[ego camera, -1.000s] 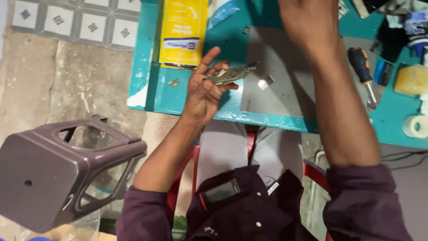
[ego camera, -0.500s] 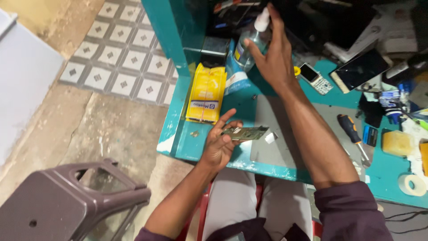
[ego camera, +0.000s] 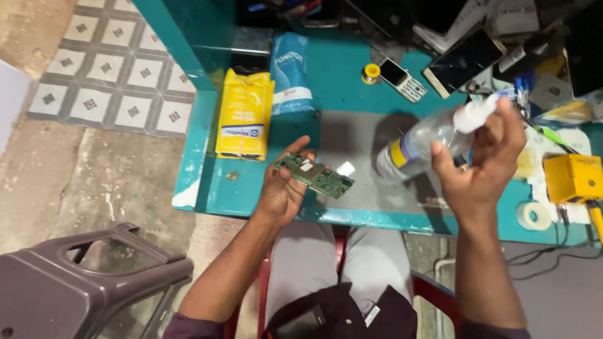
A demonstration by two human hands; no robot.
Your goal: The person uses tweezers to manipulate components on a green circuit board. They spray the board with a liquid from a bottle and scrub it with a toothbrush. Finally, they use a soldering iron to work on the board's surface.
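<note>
A green circuit board point(ego camera: 314, 175) is gripped at frame centre by the left hand point(ego camera: 284, 188); a clear bottle point(ego camera: 427, 141), tilted centre-right, is clasped by the right hand point(ego camera: 487, 166); careful aim over the board seems needed

A single head-worn camera looks steeply down from close above the seated person's lap, facing forward over the cluttered teal-painted bench point(ego camera: 264, 201), with tiled floor at left.

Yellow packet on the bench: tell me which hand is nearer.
Left. The left hand holds a circuit board just beside the yellow packet; the right hand is far across, gripping a bottle.
</note>
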